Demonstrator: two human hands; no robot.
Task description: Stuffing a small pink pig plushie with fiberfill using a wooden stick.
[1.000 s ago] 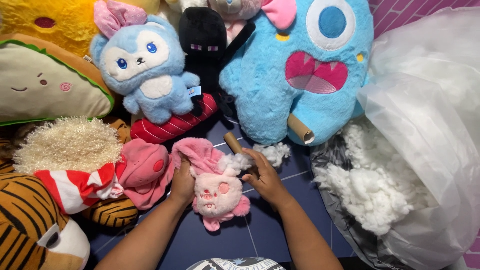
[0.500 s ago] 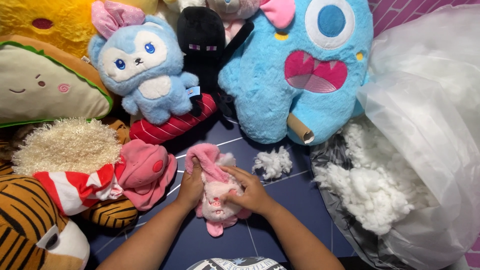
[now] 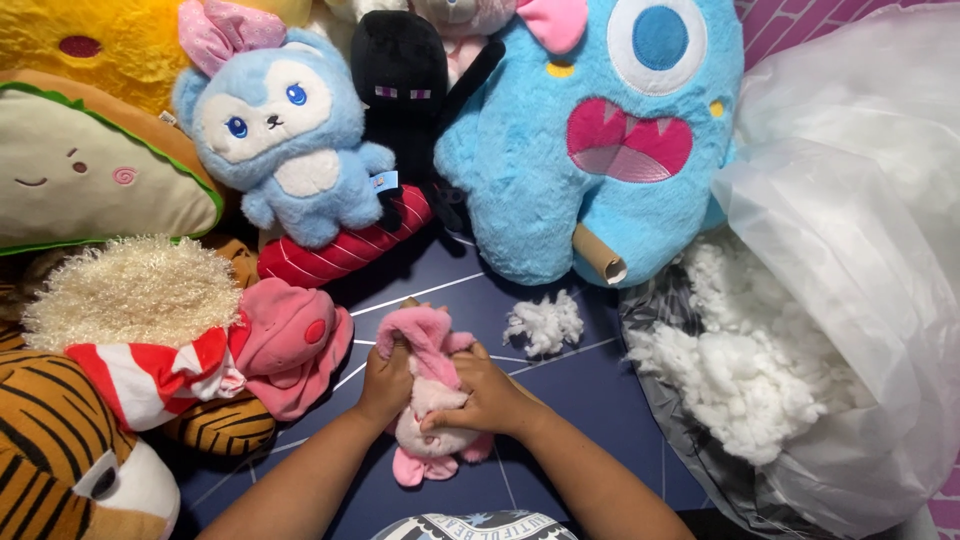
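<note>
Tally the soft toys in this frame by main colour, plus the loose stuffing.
Blue toys: 2, the bunny-eared one and the one-eyed monster
Pink toys: 2, one in both hands, one beside
Black toy: 1
Loose stuffing tuft: 1
Total: 6

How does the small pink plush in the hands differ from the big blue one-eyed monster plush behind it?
The small pink plush is much smaller than the blue monster plush. The pink one lies on the dark floor, squeezed between the left hand and right hand; the blue one sits untouched among other toys. The blue one's face shows, one eye and a toothed mouth; the pink one's face is hidden. Both are soft fabric toys.
</note>
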